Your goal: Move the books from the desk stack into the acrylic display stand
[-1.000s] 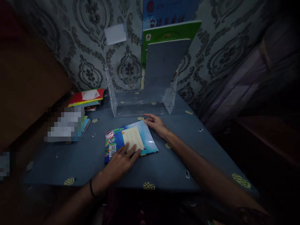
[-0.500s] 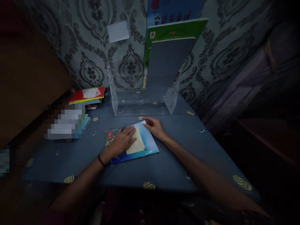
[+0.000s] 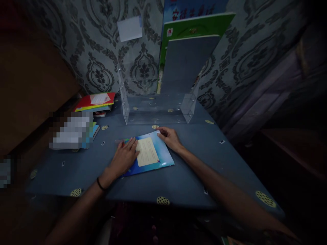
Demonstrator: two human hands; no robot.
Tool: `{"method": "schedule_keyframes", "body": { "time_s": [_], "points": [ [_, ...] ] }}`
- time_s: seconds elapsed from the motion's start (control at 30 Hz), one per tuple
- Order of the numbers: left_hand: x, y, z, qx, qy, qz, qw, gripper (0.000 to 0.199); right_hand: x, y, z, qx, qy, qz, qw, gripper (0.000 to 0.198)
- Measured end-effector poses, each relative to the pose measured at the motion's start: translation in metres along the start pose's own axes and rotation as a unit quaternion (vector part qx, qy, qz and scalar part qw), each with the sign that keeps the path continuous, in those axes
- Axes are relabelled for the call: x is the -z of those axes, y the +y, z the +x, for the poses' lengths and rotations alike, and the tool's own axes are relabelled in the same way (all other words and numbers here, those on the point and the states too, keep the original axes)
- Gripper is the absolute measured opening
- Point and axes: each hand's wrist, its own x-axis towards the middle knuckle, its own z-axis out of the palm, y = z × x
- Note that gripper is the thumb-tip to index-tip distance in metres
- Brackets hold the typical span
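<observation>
A thin booklet [image 3: 166, 154] with a glossy blue cover and a cream text panel lies flat on the table, slightly turned. My left hand [image 3: 125, 156] rests palm down across its left part, fingers stretched out, covering some of the colourful picture there. At the far right corner, my right hand [image 3: 170, 139] has thumb and curled fingers closed on the booklet's edge. Just beyond the booklet stands a clear acrylic rack [image 3: 153, 117].
Upright in the rack are a grey-backed book [image 3: 190, 64], a green book [image 3: 199, 27] and a blue one. At left lie a red folder stack [image 3: 94, 99] and a blurred-out pile [image 3: 74, 131]. The blue patterned tablecloth [image 3: 194, 180] ends near my body; wallpaper rises behind.
My left hand has slid left and towards me over the booklet, uncovering more of the cream panel. My right hand stays at the corner. The view has shifted slightly.
</observation>
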Motion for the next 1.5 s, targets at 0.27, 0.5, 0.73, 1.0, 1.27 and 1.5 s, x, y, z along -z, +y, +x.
{"method": "schedule_keyframes", "body": {
  "time_s": [0.27, 0.5, 0.73, 1.0, 1.27, 1.5],
  "points": [
    [0.01, -0.03, -0.023, 0.073, 0.046, 0.015, 0.996, 0.045, 0.0, 0.0, -0.001, 0.008, -0.01, -0.082, 0.997, 0.03],
    [0.005, -0.03, -0.024, 0.073, 0.072, -0.015, 0.995, 0.044, -0.02, -0.029, -0.02, 0.12, -0.034, -0.257, 0.958, 0.037],
    [0.004, -0.031, -0.025, 0.075, 0.072, -0.014, 0.995, 0.044, -0.077, -0.062, -0.05, 0.216, -0.268, -0.278, 0.897, 0.052],
    [0.005, -0.03, -0.025, 0.078, 0.06, -0.001, 0.995, 0.046, -0.029, -0.039, -0.041, 0.141, -0.213, -0.326, 0.91, 0.05],
    [0.015, -0.021, -0.02, 0.072, 0.01, 0.12, 0.99, 0.046, 0.013, -0.014, -0.029, 0.097, -0.16, -0.199, 0.962, 0.045],
    [0.009, 0.005, 0.025, -0.022, -0.049, 0.133, 0.99, 0.046, 0.023, -0.023, -0.018, 0.039, -0.14, -0.036, 0.989, 0.051]
  ]
}}
